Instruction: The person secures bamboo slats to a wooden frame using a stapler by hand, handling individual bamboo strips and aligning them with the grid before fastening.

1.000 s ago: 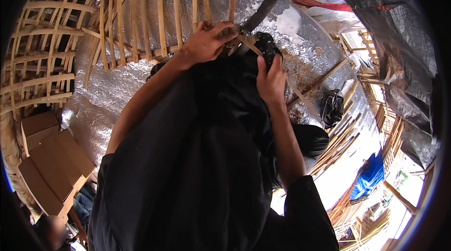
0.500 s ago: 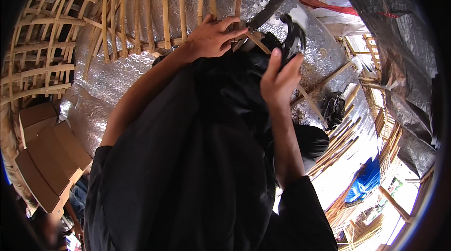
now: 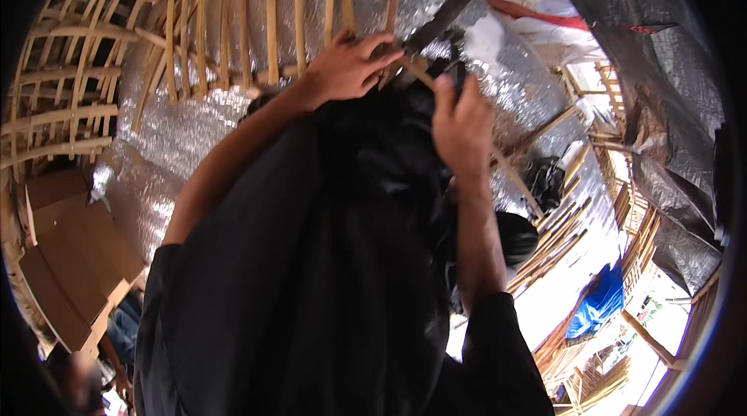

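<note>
My left hand (image 3: pixel 350 67) is closed at the near end of a long thin bamboo strip (image 3: pixel 418 72), fingers bent around it. From there the strip slants right, passes beneath my right hand (image 3: pixel 464 124), and shows again beyond the wrist. My right hand is closed on a dark black strip (image 3: pixel 456 46) that rises past its fingertips; its palm side is hidden. A large knife with a broad dark blade (image 3: pixel 443 15) points up and right from beside my left fingertips. Its handle is hidden, so I cannot tell what supports it. Black cloth covers my lap.
Upright bamboo slats (image 3: pixel 272 19) stand ahead on a silvery sheet (image 3: pixel 175 159). A black bundle (image 3: pixel 547 181) and several split bamboo pieces (image 3: pixel 556 241) lie at the right. Cardboard boxes (image 3: pixel 82 260) stand at left, near another person (image 3: pixel 82 377). Dark sheeting (image 3: pixel 661 105) hangs at far right.
My right hand has shifted slightly left and brought the black strip down from a raised loop, closer to the knife and the bamboo strip. My left hand stays nearly in place.
</note>
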Action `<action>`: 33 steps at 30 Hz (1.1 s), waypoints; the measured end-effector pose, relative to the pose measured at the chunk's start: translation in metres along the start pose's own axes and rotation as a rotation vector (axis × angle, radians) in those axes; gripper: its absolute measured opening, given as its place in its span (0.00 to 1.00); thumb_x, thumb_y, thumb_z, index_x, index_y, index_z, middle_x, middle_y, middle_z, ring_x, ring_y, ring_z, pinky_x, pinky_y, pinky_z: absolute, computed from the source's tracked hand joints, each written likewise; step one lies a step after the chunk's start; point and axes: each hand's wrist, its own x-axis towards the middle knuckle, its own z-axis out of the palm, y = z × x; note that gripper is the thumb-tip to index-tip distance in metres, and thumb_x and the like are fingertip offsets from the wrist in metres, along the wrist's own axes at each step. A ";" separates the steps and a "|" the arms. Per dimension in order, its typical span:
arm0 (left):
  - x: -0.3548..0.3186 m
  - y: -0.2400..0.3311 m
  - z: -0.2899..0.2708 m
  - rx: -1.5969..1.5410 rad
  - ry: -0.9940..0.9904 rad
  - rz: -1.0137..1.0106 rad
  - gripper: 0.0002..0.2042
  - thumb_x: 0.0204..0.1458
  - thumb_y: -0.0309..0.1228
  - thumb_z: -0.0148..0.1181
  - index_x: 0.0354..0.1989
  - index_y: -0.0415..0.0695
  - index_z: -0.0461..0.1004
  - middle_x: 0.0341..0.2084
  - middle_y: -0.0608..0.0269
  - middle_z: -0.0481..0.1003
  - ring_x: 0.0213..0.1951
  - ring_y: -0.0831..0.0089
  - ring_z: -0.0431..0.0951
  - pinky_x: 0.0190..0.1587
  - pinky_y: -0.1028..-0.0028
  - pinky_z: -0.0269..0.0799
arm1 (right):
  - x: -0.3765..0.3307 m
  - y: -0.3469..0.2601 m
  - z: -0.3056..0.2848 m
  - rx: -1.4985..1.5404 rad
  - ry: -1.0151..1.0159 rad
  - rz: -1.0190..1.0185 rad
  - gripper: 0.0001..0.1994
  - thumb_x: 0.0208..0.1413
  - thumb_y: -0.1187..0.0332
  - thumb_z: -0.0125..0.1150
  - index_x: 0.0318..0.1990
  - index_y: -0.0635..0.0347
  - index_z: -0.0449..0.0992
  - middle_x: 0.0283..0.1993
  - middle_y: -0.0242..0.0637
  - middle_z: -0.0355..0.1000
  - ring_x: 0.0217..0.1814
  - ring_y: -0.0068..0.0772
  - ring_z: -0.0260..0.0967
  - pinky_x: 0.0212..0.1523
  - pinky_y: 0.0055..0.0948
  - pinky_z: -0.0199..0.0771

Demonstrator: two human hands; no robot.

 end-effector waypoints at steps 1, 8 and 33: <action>0.012 -0.008 -0.014 0.044 -0.058 -0.019 0.35 0.52 0.41 0.69 0.72 0.62 0.68 0.66 0.62 0.64 0.57 0.65 0.76 0.57 0.55 0.71 | 0.003 -0.011 -0.016 0.094 0.132 -0.036 0.16 0.71 0.59 0.55 0.43 0.66 0.67 0.25 0.58 0.73 0.29 0.72 0.74 0.30 0.60 0.74; 0.003 -0.013 0.020 -0.093 -0.110 -0.007 0.36 0.50 0.43 0.70 0.71 0.58 0.68 0.68 0.60 0.62 0.62 0.63 0.74 0.60 0.53 0.69 | -0.009 0.030 0.048 -0.015 -0.039 0.010 0.15 0.71 0.60 0.54 0.42 0.65 0.65 0.31 0.64 0.77 0.33 0.75 0.76 0.32 0.61 0.75; -0.015 -0.025 0.043 -0.060 -0.004 0.013 0.24 0.60 0.49 0.65 0.63 0.55 0.76 0.66 0.64 0.62 0.53 0.67 0.78 0.53 0.58 0.71 | -0.020 0.007 0.052 -0.017 0.325 -0.084 0.15 0.72 0.57 0.56 0.48 0.62 0.70 0.28 0.55 0.77 0.30 0.67 0.78 0.29 0.53 0.75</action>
